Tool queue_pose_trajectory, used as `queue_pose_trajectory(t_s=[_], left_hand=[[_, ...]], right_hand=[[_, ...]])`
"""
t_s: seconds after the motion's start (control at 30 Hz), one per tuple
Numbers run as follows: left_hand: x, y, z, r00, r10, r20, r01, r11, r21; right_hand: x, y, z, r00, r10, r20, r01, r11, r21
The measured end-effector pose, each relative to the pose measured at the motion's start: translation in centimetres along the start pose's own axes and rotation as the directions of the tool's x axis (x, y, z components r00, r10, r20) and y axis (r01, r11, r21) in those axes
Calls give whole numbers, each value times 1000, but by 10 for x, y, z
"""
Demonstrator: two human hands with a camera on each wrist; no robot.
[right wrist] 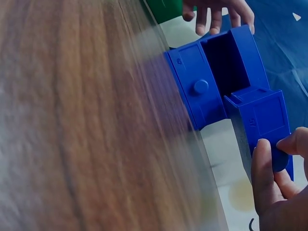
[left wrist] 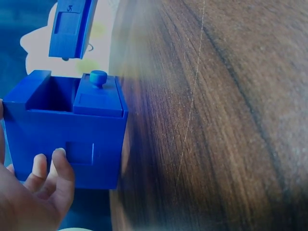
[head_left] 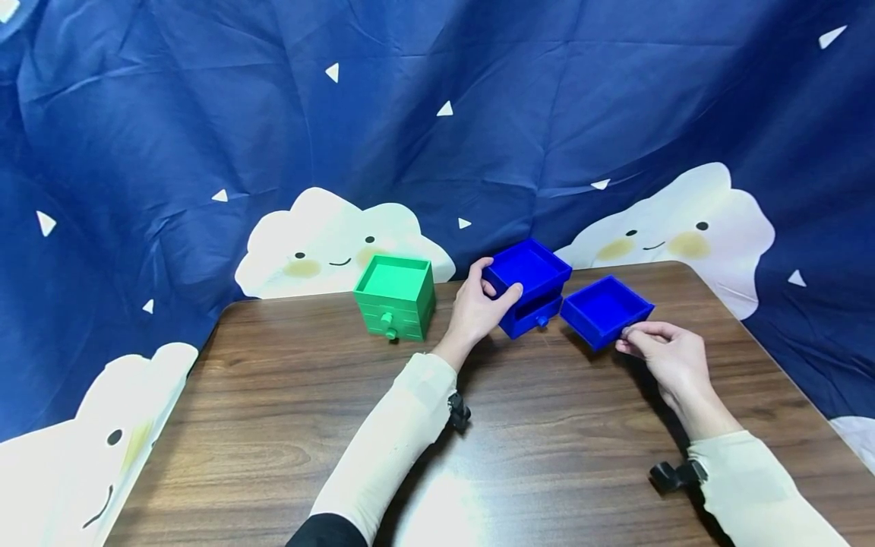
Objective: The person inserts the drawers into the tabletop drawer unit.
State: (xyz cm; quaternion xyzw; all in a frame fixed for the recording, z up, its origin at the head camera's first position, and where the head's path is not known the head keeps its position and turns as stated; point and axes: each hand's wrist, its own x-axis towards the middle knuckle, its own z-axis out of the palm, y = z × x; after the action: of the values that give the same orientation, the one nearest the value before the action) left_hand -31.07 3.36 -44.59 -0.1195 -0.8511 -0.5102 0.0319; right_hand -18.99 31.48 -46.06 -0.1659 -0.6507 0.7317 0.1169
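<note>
A small blue drawer box stands near the table's back edge, its upper slot hollow and its lower drawer pushed in. My left hand grips this box, thumb at the front and fingers along its left side. Just to the right, a blue drawer is fully out of the box and held above the table. My right hand pinches its round knob between thumb and fingers. In the right wrist view the drawer's far end is close to the slot; whether they touch I cannot tell.
A green drawer box with two knobs stands left of my left hand. The brown wooden table has its back edge against a dark blue curtain printed with white clouds.
</note>
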Motion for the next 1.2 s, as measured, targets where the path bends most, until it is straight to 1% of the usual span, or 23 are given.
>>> queue_pose_trajectory(t_s=[0.4,0.7,1.2], left_hand=[[1,0,1,1000,-4,-1,4,1000,-2],[0,-1,0,1000,4,-4,-4,1000,-5],[0,-2,1,1000,15,-11,-15,1000,-15]], right_hand=[[-3,2,10,1000,0,23,0,1000,12],[-7,6,17,999,4,40,-2,1000,-28],[-12,7,34,998,-19,67,24,997,-69]])
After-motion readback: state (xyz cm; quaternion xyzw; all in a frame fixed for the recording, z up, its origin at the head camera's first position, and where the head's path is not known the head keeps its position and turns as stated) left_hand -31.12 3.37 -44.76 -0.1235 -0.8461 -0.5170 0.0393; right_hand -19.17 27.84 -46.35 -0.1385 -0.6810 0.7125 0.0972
